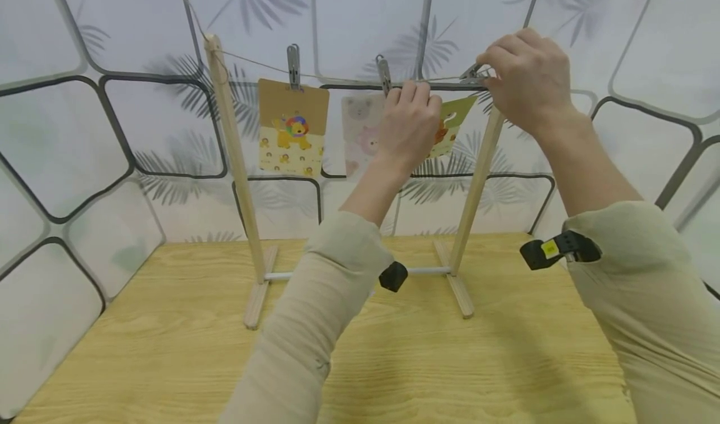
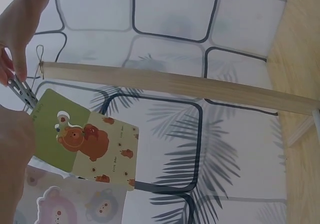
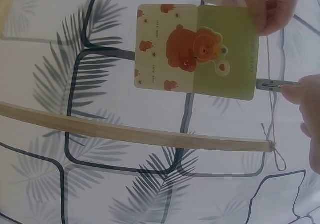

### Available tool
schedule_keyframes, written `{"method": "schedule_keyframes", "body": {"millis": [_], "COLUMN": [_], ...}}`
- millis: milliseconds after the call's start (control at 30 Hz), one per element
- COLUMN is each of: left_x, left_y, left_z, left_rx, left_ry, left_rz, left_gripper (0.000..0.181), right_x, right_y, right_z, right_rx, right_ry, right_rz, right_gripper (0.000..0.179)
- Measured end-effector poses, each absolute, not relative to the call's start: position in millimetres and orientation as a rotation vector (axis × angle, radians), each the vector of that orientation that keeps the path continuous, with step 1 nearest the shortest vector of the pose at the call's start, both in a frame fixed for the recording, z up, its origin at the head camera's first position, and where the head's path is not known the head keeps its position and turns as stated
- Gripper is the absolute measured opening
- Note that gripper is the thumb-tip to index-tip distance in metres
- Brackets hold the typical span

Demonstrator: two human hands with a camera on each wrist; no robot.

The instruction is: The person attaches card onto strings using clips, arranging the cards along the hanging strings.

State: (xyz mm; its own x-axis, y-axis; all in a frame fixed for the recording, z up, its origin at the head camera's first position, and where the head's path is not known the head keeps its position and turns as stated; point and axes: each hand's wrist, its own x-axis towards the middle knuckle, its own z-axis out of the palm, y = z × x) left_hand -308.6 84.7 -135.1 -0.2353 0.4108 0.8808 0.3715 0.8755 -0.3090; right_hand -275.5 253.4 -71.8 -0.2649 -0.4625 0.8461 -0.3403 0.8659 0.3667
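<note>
My left hand (image 1: 409, 127) pinches the upper corner of a green and cream bear card (image 3: 165, 48), which hangs tilted below the string. With thumb and fingers, my right hand (image 1: 529, 83) grips a grey clothespin (image 3: 270, 85) at the card's other upper corner. The string (image 3: 273, 114) crosses the clothespin in the right wrist view. In the head view, the left hand covers part of the bear card and of a pale card (image 1: 354, 130) with pink and grey animals.
A yellow-brown lion card (image 1: 292, 130) hangs from the string by a second clothespin (image 1: 294, 67); another clothespin (image 1: 384, 74) holds the pale card. Wooden posts (image 1: 235, 155) on flat feet carry the string, with a white bar (image 1: 430, 271) between them. The rack stands on a wood-grain table (image 1: 169, 336).
</note>
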Motion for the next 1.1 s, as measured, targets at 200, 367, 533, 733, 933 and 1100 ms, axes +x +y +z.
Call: {"method": "schedule_keyframes", "body": {"millis": [200,367,533,733,933,1100], "left_x": [-313.9,-314.0,-313.4,-313.6,-312.7,-312.1], "left_y": [86.7,87.6,89.8,92.5,94.3,94.6], "left_z": [-133.4,-128.2,-125.4,-125.2,-123.4,-121.9], "left_rx": [-0.541,-0.513,-0.482,-0.446,-0.446,-0.437], "left_ry": [-1.859,-1.853,-1.857,-1.848,-1.852,-1.848], "left_rz": [0.011,-0.024,-0.018,-0.003,-0.003,-0.008], "left_gripper": [0.027,0.024,0.024,0.027,0.027,0.027], "right_x": [-273.2,-272.5,-272.7,-272.2,-271.8,-272.3], "right_y": [252.5,252.5,252.9,252.6,252.6,251.8], "right_z": [-72.0,-71.2,-69.9,-69.2,-69.9,-69.1], "right_rx": [0.616,0.637,0.665,0.683,0.694,0.707], "right_ry": [-1.931,-1.931,-1.898,-1.886,-1.899,-1.878], "right_rz": [-0.123,-0.140,-0.126,-0.123,-0.127,-0.127], "right_gripper": [0.023,0.022,0.022,0.023,0.024,0.023]}}
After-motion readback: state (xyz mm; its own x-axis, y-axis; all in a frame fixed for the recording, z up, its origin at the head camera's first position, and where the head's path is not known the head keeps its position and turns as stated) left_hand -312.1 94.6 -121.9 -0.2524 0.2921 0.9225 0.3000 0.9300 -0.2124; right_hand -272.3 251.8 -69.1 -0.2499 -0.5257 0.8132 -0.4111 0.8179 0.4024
